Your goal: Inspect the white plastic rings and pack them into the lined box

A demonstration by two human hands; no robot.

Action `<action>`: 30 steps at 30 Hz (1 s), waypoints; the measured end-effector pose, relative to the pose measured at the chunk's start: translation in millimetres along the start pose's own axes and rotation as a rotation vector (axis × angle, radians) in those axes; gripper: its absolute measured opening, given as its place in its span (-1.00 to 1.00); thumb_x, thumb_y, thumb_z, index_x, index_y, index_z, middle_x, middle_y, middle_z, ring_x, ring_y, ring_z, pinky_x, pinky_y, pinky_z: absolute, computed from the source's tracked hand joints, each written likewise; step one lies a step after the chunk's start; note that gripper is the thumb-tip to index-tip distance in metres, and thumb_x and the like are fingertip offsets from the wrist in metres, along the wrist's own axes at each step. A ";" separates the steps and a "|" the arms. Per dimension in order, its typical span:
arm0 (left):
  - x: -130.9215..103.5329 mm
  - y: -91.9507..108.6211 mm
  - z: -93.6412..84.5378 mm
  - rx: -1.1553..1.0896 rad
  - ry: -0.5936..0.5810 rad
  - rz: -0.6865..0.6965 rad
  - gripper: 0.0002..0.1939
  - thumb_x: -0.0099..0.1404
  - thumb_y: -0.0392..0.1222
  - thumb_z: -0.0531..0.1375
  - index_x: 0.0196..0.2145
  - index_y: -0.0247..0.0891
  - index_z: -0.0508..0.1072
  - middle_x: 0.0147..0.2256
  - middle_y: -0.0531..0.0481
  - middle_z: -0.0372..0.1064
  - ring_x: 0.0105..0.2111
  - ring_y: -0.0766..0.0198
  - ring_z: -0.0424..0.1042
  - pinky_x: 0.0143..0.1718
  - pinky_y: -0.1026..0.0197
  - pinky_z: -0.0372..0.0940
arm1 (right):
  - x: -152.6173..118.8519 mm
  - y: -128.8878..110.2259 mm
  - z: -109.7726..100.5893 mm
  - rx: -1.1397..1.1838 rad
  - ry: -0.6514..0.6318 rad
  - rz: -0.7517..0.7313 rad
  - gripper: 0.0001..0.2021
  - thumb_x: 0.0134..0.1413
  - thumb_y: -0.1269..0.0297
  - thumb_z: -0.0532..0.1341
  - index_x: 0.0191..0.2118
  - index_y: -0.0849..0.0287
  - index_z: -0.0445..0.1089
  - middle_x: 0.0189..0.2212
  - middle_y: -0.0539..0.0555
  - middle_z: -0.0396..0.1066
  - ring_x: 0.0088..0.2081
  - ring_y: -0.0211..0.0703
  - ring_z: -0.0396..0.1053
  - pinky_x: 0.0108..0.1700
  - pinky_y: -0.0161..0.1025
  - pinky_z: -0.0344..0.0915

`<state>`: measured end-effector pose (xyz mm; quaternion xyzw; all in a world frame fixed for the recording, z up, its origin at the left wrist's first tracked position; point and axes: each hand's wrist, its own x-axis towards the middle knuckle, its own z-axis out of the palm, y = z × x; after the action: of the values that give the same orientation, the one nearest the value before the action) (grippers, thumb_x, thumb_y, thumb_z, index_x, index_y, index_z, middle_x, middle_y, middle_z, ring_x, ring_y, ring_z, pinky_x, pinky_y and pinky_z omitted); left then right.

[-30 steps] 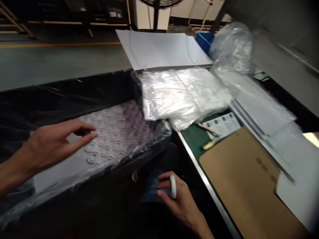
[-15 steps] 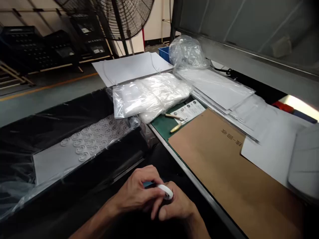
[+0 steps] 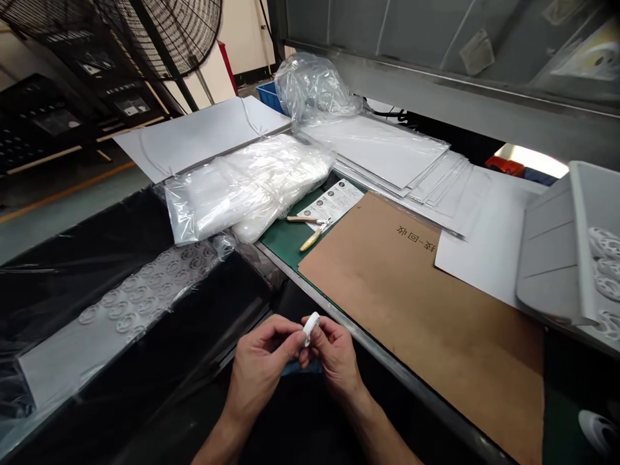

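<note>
Between my two hands is a small white plastic ring [image 3: 311, 328], tilted on edge. My left hand [image 3: 264, 352] pinches its left side between thumb and fingers. On the other side my right hand [image 3: 334, 352] grips it the same way, fingers curled behind. Both hands are in front of the table's metal edge, over a dark area. To the left, several similar clear or white rings [image 3: 126, 321] lie in rows on a white sheet [image 3: 62, 368] inside a box lined with clear plastic.
Brown cardboard [image 3: 416, 290] covers the near table. Beyond it are a yellow-handled tool [image 3: 312, 239], a printed sheet [image 3: 334, 200], plastic bags [image 3: 252, 181] and stacked white sheets [image 3: 387, 152]. A grey bin [image 3: 552, 245] with rings stands at right. A large fan [image 3: 169, 39] is behind.
The view has swung to the right, showing the bin's rings. My hands have turned the ring from lying slanted to standing more on edge, and my right hand now pinches it with the fingertips.
</note>
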<state>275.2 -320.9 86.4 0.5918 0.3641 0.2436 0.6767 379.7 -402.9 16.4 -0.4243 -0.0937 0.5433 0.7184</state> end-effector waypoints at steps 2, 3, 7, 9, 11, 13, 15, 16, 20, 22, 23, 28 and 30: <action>2.3 -2.0 1.9 -0.124 -0.025 -0.091 -0.87 0.26 -0.15 0.42 -0.36 -0.24 0.60 -0.51 0.05 0.49 -0.53 0.29 0.48 -0.43 0.25 0.44 | 2.7 0.2 1.0 -0.015 -0.026 -0.002 -0.57 0.16 -0.13 0.40 -0.25 0.23 0.55 -0.59 -0.02 0.45 -0.62 -0.26 0.38 -0.54 -0.33 0.39; 3.4 -2.3 1.5 -0.159 -0.037 -0.118 -0.87 0.24 -0.16 0.43 -0.36 -0.25 0.60 -0.52 0.04 0.51 -0.53 0.29 0.49 -0.43 0.26 0.44 | 3.3 -1.6 1.1 -0.026 -0.043 0.002 -0.56 0.19 -0.14 0.38 -0.26 0.23 0.55 -0.59 -0.01 0.45 -0.63 -0.26 0.36 -0.55 -0.33 0.38; 6.9 -2.9 -4.9 -0.251 -0.062 -0.177 -0.84 0.19 -0.18 0.47 -0.41 -0.27 0.60 -0.55 0.05 0.50 -0.55 0.32 0.49 -0.45 0.30 0.43 | 2.7 -11.1 2.8 -0.033 -0.109 0.052 -0.50 0.21 -0.21 0.32 -0.35 0.22 0.53 -0.60 0.00 0.44 -0.64 -0.27 0.33 -0.56 -0.34 0.35; 8.0 -4.0 -8.3 -0.283 -0.065 -0.199 -0.81 0.14 -0.16 0.51 -0.43 -0.27 0.61 -0.55 0.05 0.50 -0.57 0.33 0.48 -0.47 0.31 0.41 | 1.5 -13.3 4.5 -0.007 -0.140 0.076 -0.50 0.22 -0.21 0.31 -0.36 0.22 0.54 -0.59 0.00 0.44 -0.63 -0.29 0.34 -0.56 -0.37 0.34; 8.9 -5.0 -10.8 -0.288 -0.077 -0.211 -0.79 0.08 -0.15 0.54 -0.45 -0.29 0.62 -0.52 0.04 0.51 -0.57 0.35 0.46 -0.49 0.33 0.40 | 0.5 -13.9 5.8 0.013 -0.170 0.103 -0.50 0.24 -0.19 0.30 -0.35 0.24 0.55 -0.58 0.01 0.46 -0.62 -0.30 0.35 -0.57 -0.40 0.33; 10.0 -5.4 -12.2 -0.284 -0.094 -0.217 -0.78 0.07 -0.14 0.55 -0.46 -0.29 0.64 -0.50 0.02 0.52 -0.57 0.36 0.45 -0.51 0.34 0.38 | 0.1 -13.8 6.0 0.021 -0.194 0.130 -0.50 0.26 -0.17 0.29 -0.35 0.26 0.55 -0.58 0.03 0.47 -0.62 -0.32 0.37 -0.58 -0.43 0.31; 10.8 -5.2 -12.5 -0.277 -0.106 -0.215 -0.78 0.08 -0.12 0.54 -0.46 -0.30 0.65 -0.50 0.01 0.52 -0.56 0.36 0.44 -0.52 0.35 0.37 | 0.5 -13.6 5.2 0.032 -0.214 0.145 -0.50 0.27 -0.16 0.29 -0.36 0.27 0.55 -0.58 0.04 0.48 -0.63 -0.34 0.37 -0.60 -0.46 0.30; 11.0 -5.0 -12.4 -0.276 -0.108 -0.214 -0.78 0.09 -0.12 0.54 -0.46 -0.30 0.65 -0.50 0.01 0.52 -0.56 0.37 0.43 -0.52 0.36 0.37 | 1.0 -13.4 4.6 0.039 -0.220 0.149 -0.49 0.26 -0.16 0.29 -0.36 0.28 0.55 -0.58 0.05 0.48 -0.64 -0.34 0.37 -0.61 -0.47 0.30; 9.2 -5.1 -12.2 -0.293 -0.098 -0.212 -0.78 0.13 -0.11 0.52 -0.43 -0.31 0.65 -0.49 0.00 0.52 -0.54 0.37 0.45 -0.52 0.38 0.40 | 3.1 -12.3 3.2 0.078 -0.231 0.155 -0.49 0.24 -0.15 0.32 -0.38 0.29 0.54 -0.58 0.07 0.50 -0.66 -0.34 0.37 -0.64 -0.50 0.30; 7.4 -5.7 -12.8 -0.304 -0.083 -0.221 -0.76 0.11 -0.10 0.53 -0.40 -0.31 0.64 -0.50 0.01 0.53 -0.54 0.36 0.46 -0.50 0.37 0.42 | 3.4 -11.3 3.3 0.093 -0.224 0.162 -0.51 0.24 -0.14 0.32 -0.38 0.29 0.53 -0.58 0.08 0.51 -0.67 -0.35 0.38 -0.64 -0.51 0.30; 6.6 -5.8 -13.2 -0.301 -0.073 -0.227 -0.74 0.08 -0.11 0.55 -0.39 -0.30 0.63 -0.51 0.02 0.54 -0.54 0.37 0.46 -0.51 0.38 0.42 | 3.3 -10.8 3.4 0.097 -0.217 0.166 -0.51 0.24 -0.13 0.33 -0.38 0.29 0.53 -0.58 0.08 0.51 -0.67 -0.35 0.38 -0.64 -0.52 0.30; 6.2 -2.3 -12.7 -0.142 -0.033 -0.261 -0.70 0.02 -0.18 0.57 -0.35 -0.32 0.61 -0.52 0.02 0.55 -0.55 0.40 0.44 -0.56 0.46 0.36 | 1.7 -9.7 3.2 0.120 -0.174 0.191 -0.50 0.18 -0.15 0.37 -0.43 0.28 0.49 -0.67 0.03 0.45 -0.72 -0.37 0.34 -0.68 -0.53 0.26; 7.8 -0.1 -11.4 -0.133 -0.046 -0.283 -0.71 0.02 -0.17 0.57 -0.36 -0.33 0.61 -0.54 0.02 0.55 -0.59 0.41 0.43 -0.58 0.45 0.35 | 1.2 -10.8 3.2 0.118 -0.147 0.200 -0.49 0.13 -0.16 0.40 -0.44 0.28 0.49 -0.66 0.03 0.45 -0.73 -0.37 0.34 -0.71 -0.53 0.24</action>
<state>271.1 -308.0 84.4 0.4940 0.4113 0.1560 0.7500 385.8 -400.8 25.7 -0.3477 -0.0713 0.6463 0.6755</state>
